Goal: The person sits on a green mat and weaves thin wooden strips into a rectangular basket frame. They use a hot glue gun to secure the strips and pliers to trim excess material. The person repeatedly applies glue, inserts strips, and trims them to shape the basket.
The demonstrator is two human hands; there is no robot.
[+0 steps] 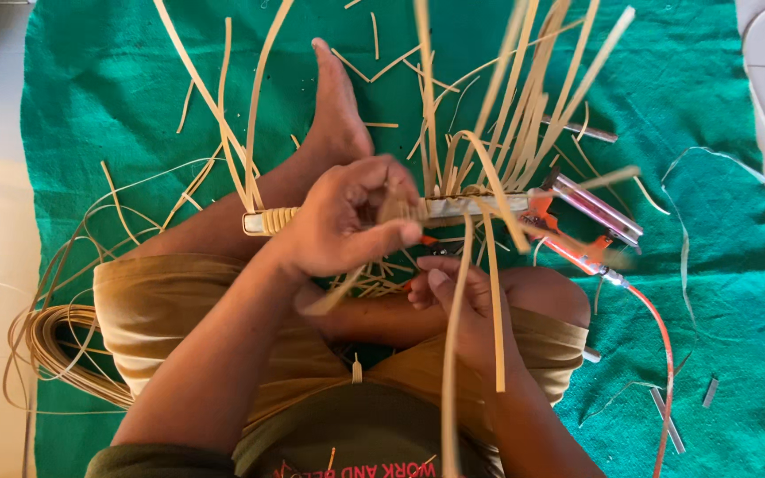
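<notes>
Loose cane strips [524,97] crowded the green cloth [701,106]. The left hand [347,221] closed around the woven bar [356,215]; the right hand [458,292], curled just nearer, pinched one strip [453,354].

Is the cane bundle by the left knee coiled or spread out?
Coiled. The cane bundle lies in stacked loops on the green cloth beside the left knee, with only a few loose ends trailing out from it.

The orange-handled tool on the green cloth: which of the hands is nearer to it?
The right hand. It sits just left of the orange-handled tool, gripping a cane strip. The left hand is farther away, clasped on the wrapped bar.
</notes>
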